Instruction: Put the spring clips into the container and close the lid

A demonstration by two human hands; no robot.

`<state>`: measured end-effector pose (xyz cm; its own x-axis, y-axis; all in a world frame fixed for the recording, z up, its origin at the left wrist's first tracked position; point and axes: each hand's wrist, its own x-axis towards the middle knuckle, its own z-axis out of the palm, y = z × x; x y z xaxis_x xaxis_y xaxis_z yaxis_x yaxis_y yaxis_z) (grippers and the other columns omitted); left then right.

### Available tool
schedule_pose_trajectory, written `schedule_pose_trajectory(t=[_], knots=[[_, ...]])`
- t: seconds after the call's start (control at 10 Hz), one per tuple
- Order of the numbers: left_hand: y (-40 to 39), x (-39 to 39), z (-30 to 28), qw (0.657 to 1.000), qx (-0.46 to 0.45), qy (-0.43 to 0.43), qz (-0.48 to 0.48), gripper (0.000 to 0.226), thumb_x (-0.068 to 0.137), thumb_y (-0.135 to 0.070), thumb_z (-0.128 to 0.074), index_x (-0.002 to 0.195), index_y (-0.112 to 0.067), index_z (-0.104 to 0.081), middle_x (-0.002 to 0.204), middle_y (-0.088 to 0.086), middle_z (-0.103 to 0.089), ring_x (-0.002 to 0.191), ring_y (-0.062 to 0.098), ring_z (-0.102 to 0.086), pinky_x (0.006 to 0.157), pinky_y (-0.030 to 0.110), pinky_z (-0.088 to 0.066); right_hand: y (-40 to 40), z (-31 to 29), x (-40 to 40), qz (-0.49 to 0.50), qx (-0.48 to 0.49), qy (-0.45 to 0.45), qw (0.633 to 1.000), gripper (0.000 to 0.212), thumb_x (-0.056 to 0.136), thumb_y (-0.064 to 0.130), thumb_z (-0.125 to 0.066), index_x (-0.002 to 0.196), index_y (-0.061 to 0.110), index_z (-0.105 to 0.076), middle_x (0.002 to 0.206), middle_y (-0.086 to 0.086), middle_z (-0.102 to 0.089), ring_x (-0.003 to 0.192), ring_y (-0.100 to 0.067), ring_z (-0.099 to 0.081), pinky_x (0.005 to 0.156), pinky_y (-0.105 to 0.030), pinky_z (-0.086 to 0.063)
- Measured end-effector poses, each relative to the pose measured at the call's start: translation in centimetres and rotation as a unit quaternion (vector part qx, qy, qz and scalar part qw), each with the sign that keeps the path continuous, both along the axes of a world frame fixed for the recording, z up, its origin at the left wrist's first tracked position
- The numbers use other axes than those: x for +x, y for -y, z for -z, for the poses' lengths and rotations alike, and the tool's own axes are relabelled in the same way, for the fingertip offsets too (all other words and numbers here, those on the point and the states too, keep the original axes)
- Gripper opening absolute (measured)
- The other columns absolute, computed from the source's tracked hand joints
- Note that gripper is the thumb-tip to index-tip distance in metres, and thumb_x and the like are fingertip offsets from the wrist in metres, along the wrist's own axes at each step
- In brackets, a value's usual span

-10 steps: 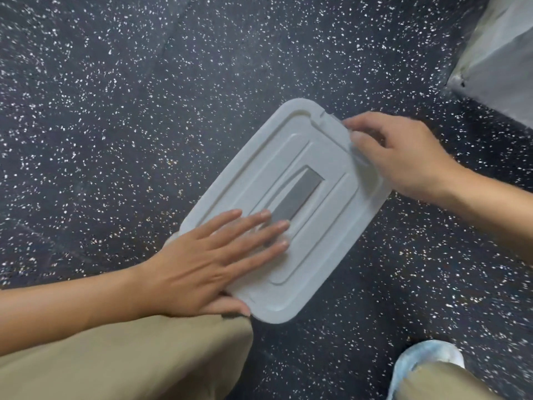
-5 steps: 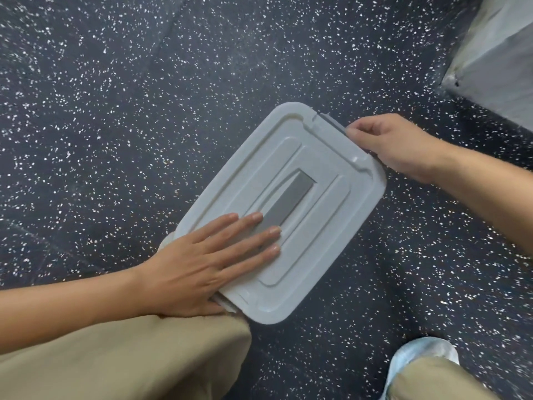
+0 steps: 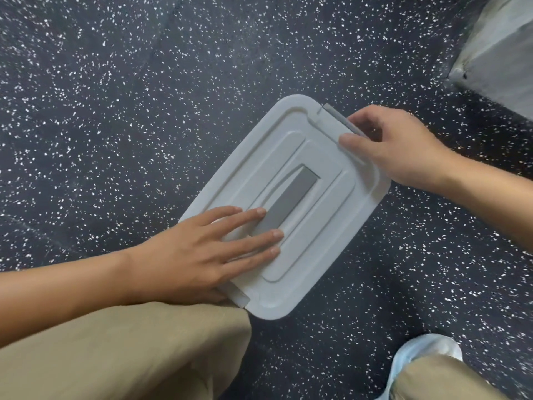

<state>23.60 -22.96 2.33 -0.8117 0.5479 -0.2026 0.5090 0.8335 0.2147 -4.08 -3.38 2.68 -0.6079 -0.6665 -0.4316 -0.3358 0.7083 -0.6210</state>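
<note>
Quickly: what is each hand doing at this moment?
Left hand: open, lying flat on the lid, holding nothing.
Right hand: fingers closed on the grey latch at the lid's far edge.

The lid point(image 3: 317, 241) is pale grey with a darker grey strip point(image 3: 288, 202) beyond the left fingertips point(image 3: 261, 212). The floor point(image 3: 144, 96) is black, speckled white. The trousers point(image 3: 115, 356) are khaki.

I see the pale grey rectangular lid point(image 3: 323, 223) lying flat on the container, set diagonally on the floor, a darker grey handle point(image 3: 284, 204) recessed at its centre, a grey latch point(image 3: 336, 114) at its far end.
</note>
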Motion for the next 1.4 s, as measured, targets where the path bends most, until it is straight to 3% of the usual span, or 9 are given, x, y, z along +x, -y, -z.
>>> schedule_pose_trajectory(t=[0.2, 0.4, 0.6, 0.8, 0.9, 1.1, 1.2, 1.3, 1.4], knots=[[-0.2, -0.2, -0.6, 1.0, -0.01, -0.009, 0.013, 0.087, 0.086, -0.061, -0.064, 0.151, -0.008, -0.043, 0.163, 0.011, -0.034, 0.145, 0.046, -0.033, 0.11, 0.058, -0.039, 0.1, 0.1, 1.6, -0.04, 0.006, -0.107, 0.993, 0.028, 0.099, 0.039, -0.052, 0.119, 0.018, -0.055, 0.11, 0.001, -0.063, 0.097, -0.021, -0.059, 0.085, -0.044, -0.049], [-2.4, -1.6, -0.6, 1.0, -0.005, -0.003, -0.018, 0.085, 0.081, -0.06, -0.067, 0.146, -0.008, -0.048, 0.155, 0.015, -0.045, 0.131, 0.045, -0.046, 0.103, 0.057, -0.041, 0.0, 0.1, 0.9, -0.04, 0.0, -0.132, 0.99, 0.03, 0.101, 0.039, -0.044, 0.123, 0.02, -0.052, 0.117, 0.001, -0.058, 0.103, -0.021, -0.056, 0.088, -0.048, -0.048], [-3.6, -3.2, -1.5, 0.999, 0.023, 0.013, -0.033, 0.08, 0.083, -0.066, -0.061, 0.142, -0.014, -0.051, 0.144, 0.012, -0.05, 0.121, 0.037, -0.048, 0.098, 0.049, -0.041, -0.2, 0.5, 0.2, -0.039, -0.029, -0.128, 0.991, 0.035, 0.101, 0.038, -0.047, 0.129, 0.018, -0.056, 0.118, 0.002, -0.061, 0.105, -0.016, -0.057, 0.092, -0.04, -0.048], [-4.1, -7.4, -1.6, 0.994, 0.079, -0.011, -0.079, 0.033, 0.097, -0.038, -0.057, 0.111, -0.011, -0.069, 0.115, 0.008, -0.066, 0.094, 0.035, -0.058, 0.074, 0.049, -0.048, -0.5, 1.3, -1.0, 0.016, -0.072, -0.066, 0.995, 0.034, 0.102, 0.043, -0.043, 0.111, 0.02, -0.066, 0.098, 0.0, -0.07, 0.089, -0.018, -0.062, 0.078, -0.034, -0.049], [-4.6, -9.7, -1.2, 0.99, 0.087, -0.017, -0.108, 0.026, 0.097, -0.033, -0.056, 0.099, -0.01, -0.068, 0.102, 0.008, -0.066, 0.082, 0.034, -0.057, 0.067, 0.049, -0.047, -0.7, 2.0, -1.8, 0.081, -0.097, -0.019, 0.992, 0.048, 0.102, 0.048, -0.037, 0.098, 0.014, -0.071, 0.094, -0.004, -0.073, 0.089, -0.022, -0.065, 0.08, -0.037, -0.049], [-6.0, -12.9, -0.8, 0.979, 0.109, -0.015, -0.172, 0.029, 0.098, -0.031, -0.051, 0.082, -0.008, -0.06, 0.076, 0.007, -0.055, 0.066, 0.035, -0.051, 0.055, 0.046, -0.045, -1.8, 4.0, -2.2, 0.156, -0.147, 0.04, 0.976, 0.053, 0.106, 0.039, -0.036, 0.089, 0.009, -0.076, 0.084, -0.004, -0.076, 0.07, -0.003, -0.062, 0.064, -0.016, -0.046], [-6.3, -13.4, -1.1, 0.98, 0.086, 0.01, -0.177, 0.031, 0.098, -0.034, -0.049, 0.081, -0.009, -0.056, 0.075, 0.007, -0.053, 0.064, 0.035, -0.049, 0.055, 0.048, -0.045, -2.9, 4.3, -1.9, 0.157, -0.152, 0.067, 0.973, 0.055, 0.106, 0.04, -0.036, 0.093, 0.003, -0.074, 0.084, -0.013, -0.074, 0.066, -0.005, -0.059, 0.061, -0.021, -0.045], [-6.8, -13.2, -1.7, 0.981, 0.081, 0.033, -0.173, 0.032, 0.098, -0.038, -0.047, 0.082, -0.012, -0.056, 0.077, 0.005, -0.054, 0.07, 0.034, -0.052, 0.059, 0.048, -0.046, -3.9, 3.4, -1.3, 0.15, -0.134, 0.069, 0.977, 0.055, 0.106, 0.04, -0.036, 0.092, -0.001, -0.068, 0.073, -0.003, -0.062, 0.061, -0.001, -0.047, 0.055, -0.017, -0.037], [-7.1, -12.3, -2.7, 0.97, 0.115, 0.037, -0.209, 0.033, 0.097, -0.042, -0.046, 0.081, -0.015, -0.058, 0.077, 0.001, -0.054, 0.072, 0.031, -0.054, 0.058, 0.042, -0.046, -4.9, 2.9, -1.0, 0.131, -0.087, 0.044, 0.987, 0.053, 0.104, 0.046, -0.035, 0.071, 0.01, -0.054, 0.066, 0.006, -0.049, 0.058, -0.004, -0.04, 0.058, -0.023, -0.038]])
